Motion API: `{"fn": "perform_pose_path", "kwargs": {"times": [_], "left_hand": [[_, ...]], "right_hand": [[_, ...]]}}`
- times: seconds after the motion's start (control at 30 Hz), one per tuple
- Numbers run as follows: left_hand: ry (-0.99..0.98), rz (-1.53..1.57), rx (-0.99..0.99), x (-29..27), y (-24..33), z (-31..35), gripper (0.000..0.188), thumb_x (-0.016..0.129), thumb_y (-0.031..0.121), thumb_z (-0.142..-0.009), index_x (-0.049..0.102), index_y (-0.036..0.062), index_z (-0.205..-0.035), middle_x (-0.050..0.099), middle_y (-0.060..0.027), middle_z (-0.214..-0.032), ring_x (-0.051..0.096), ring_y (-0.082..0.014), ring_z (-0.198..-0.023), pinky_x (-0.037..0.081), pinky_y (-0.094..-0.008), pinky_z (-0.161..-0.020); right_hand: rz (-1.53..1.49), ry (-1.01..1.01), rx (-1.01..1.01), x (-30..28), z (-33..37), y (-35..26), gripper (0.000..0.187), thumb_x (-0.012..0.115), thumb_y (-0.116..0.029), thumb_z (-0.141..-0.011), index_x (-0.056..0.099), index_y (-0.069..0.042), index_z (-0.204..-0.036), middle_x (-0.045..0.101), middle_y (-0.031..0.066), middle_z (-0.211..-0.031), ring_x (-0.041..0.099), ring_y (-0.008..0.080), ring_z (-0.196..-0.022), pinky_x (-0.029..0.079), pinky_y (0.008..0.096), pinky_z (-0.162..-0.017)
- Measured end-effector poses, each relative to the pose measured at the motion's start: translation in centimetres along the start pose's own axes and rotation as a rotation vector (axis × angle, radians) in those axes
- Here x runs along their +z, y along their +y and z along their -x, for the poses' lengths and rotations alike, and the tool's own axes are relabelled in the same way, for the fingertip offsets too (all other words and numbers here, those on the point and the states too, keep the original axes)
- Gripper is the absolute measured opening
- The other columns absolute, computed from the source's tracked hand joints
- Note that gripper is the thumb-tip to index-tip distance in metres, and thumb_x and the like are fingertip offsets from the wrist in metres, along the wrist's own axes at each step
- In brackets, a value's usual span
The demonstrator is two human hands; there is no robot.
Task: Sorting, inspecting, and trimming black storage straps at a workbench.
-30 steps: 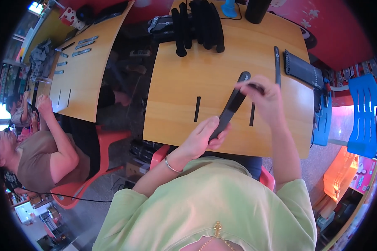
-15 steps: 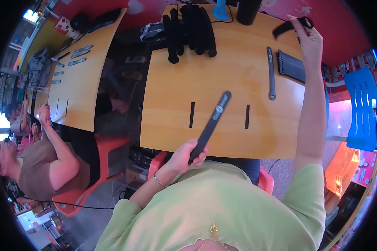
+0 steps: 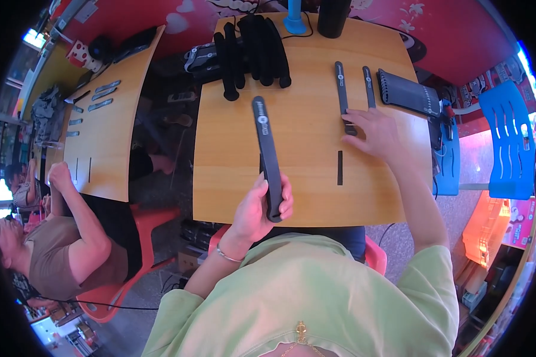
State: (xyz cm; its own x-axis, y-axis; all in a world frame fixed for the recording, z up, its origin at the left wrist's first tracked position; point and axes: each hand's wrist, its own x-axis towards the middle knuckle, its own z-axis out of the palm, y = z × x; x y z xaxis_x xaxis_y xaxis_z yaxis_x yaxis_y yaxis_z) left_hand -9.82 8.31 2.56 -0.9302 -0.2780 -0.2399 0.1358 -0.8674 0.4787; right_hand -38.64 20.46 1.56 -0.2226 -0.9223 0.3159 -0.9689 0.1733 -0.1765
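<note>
My left hand [image 3: 259, 205] grips the lower end of a dark grey strap [image 3: 265, 137] with a pale round mark, holding it upright over the table's near part. At the right, my right hand [image 3: 372, 134] rests over the near end of a similar grey strap [image 3: 341, 89] lying on the table. Its fingers are spread, the thumb apart from them. Just beyond my fingers lies another grey strap [image 3: 368, 83], its near end hidden by my hand. A short black strip [image 3: 340, 168] marks the tabletop nearer me; a second strip is mostly hidden behind the raised strap.
On the wooden table [image 3: 232, 190], black padded rolls [image 3: 259, 56] are piled at the back left. A blue stand [image 3: 295, 21] and a black cylinder [image 3: 332, 18] stand behind. At the right lies a stack of grey straps [image 3: 408, 92]. A co-worker [image 3: 71, 244] sits at the left table.
My right hand has come down from the far right, where it held a black strap aloft. A strap now lies under its fingers. My left hand has turned its strap more upright.
</note>
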Motion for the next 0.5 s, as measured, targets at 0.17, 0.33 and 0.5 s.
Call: {"fn": "perform_pose_path", "kwargs": {"times": [0.17,0.33,0.5], "left_hand": [[0.1,-0.05,0.008,1.1,0.1,-0.7,0.03,0.035,0.03,-0.098,0.042,0.0074,-0.116,0.051,-0.0098,-0.094,0.055,-0.0211,-0.079,0.053,-0.0368,-0.064],[-0.049,-0.038,-0.012,0.9,0.4,-1.1,0.029,0.029,0.029,-0.1,0.036,0.0098,-0.122,0.054,-0.0105,-0.103,0.06,-0.0234,-0.095,0.057,-0.0419,-0.074],[-0.037,-0.128,0.0,1.3,-0.3,-1.0,0.038,0.036,0.022,-0.099,0.03,0.0093,-0.134,0.054,-0.0134,-0.107,0.059,-0.0266,-0.099,0.059,-0.0385,-0.072]], "right_hand": [[0.035,-0.039,0.102,0.1,0.8,-0.3,0.031,0.068,-0.03,-0.077,0.064,-0.011,-0.101,0.063,0.005,-0.111,0.057,0.0246,-0.093,0.049,0.0343,-0.075],[0.08,0.026,0.162,0.4,1.4,0.0,0.03,0.068,-0.028,-0.077,0.064,-0.012,-0.101,0.063,0.0041,-0.11,0.058,0.0236,-0.09,0.05,0.0337,-0.073],[0.088,0.034,0.175,0.3,1.7,-0.1,0.029,0.069,-0.026,-0.076,0.063,-0.012,-0.1,0.063,0.0032,-0.11,0.058,0.0227,-0.089,0.05,0.0326,-0.071]]}}
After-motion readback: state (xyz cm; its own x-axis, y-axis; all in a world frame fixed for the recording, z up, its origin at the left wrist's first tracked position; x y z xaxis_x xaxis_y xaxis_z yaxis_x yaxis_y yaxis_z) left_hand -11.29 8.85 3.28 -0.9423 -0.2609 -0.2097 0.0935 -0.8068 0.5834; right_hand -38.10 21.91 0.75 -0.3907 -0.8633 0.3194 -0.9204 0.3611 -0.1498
